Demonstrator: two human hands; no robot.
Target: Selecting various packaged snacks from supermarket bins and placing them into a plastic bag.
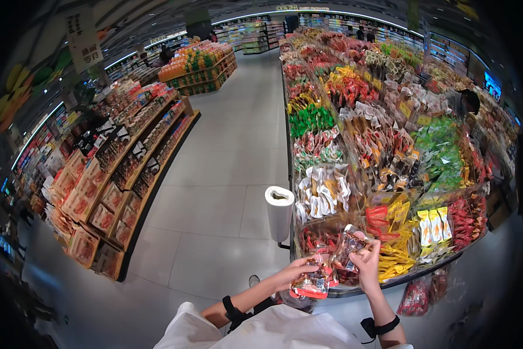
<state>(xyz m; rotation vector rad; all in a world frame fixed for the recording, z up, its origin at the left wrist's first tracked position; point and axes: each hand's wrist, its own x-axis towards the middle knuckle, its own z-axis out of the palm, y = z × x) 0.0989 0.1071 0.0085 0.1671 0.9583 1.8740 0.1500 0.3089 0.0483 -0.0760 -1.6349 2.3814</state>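
My left hand (297, 271) grips a red-edged plastic snack packet (310, 283), low in front of me at the near edge of the display. Just right of it, my right hand (366, 259) pinches a clear and dark vacuum-sealed snack packet (351, 246), tilted upright above the nearest compartment. Red packets (318, 239) lie in that compartment behind my hands. Yellow snack packets (392, 261) fill the compartment to the right. White-wrapped packets (322, 192) are heaped farther back. Both forearms wear black straps.
A roll of clear plastic bags (279, 218) stands at the display's left corner. Across the tiled aisle (209, 209) is a tiered wooden shelf (126, 235) of boxed goods. Filled bags (414, 299) hang below the display's right front. A person (467, 102) is at the display's far right.
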